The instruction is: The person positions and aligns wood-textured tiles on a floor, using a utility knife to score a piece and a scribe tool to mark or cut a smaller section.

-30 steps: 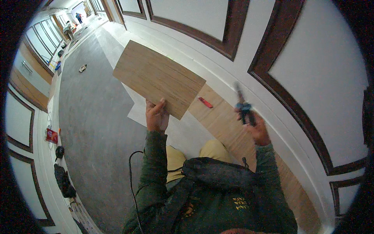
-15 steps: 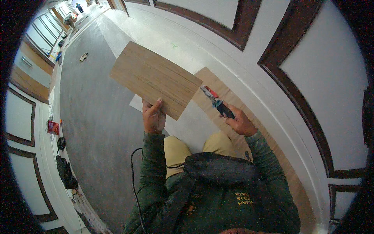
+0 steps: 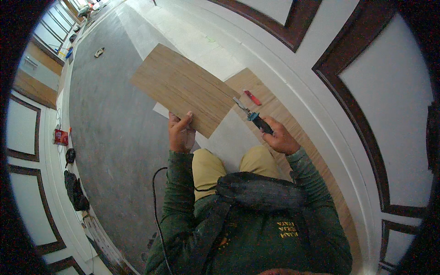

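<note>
My left hand (image 3: 181, 133) is closed on the lower edge of a wood-look floor plank (image 3: 183, 87), with the thumb on its upper face. The plank is held tilted above the floor, its far end up and to the left. In my right hand (image 3: 280, 136) is a pair of pliers (image 3: 250, 113) with a black and teal handle. The metal jaws are at the plank's right edge; I cannot tell whether they grip it. Just beyond the pliers, a red utility knife (image 3: 252, 97) lies on the laid wood-look flooring (image 3: 293, 110).
Grey floor (image 3: 110, 137) stretches along the left, with a pale strip (image 3: 201, 50) beside the panelled wall (image 3: 380, 91) on the right. A red box (image 3: 60, 137) and dark bags (image 3: 74, 190) line the left wall. A black cable (image 3: 154, 197) hangs by my left arm.
The pliers have shifted slightly left and up against the plank's edge, leaving the red knife apart from them in view. My left hand still holds the plank.
</note>
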A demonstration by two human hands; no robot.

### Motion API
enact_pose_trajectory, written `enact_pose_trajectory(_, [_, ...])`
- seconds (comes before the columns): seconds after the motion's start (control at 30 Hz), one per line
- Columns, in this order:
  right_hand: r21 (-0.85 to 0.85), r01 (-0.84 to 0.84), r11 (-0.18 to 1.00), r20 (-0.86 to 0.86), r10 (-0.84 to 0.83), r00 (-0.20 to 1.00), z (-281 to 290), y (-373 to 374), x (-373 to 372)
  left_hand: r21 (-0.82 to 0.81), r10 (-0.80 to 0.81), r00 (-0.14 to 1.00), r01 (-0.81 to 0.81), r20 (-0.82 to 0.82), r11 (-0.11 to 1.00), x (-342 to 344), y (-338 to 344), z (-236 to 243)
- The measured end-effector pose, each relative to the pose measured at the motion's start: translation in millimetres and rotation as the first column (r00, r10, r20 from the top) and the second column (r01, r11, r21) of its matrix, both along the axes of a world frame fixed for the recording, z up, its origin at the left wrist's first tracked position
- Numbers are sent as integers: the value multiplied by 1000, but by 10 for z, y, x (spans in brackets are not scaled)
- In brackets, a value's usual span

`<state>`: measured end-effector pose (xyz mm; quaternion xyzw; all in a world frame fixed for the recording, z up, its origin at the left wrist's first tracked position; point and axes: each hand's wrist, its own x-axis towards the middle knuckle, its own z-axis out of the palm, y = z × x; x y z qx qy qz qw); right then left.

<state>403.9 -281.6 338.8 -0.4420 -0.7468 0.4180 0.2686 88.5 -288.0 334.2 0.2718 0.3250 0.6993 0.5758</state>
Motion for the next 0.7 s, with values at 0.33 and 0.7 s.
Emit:
enact_pose_trajectory(0.33, [-169,-19,986,-50,10,999,-209,-80,-84,-204,9,996,9,88,979,-147,138,-127])
enact_pose_trajectory(0.7, [148,-39,988,-187,67,980,-397,-93,-84,-286,-3,974,70,228,956,3,141,-222])
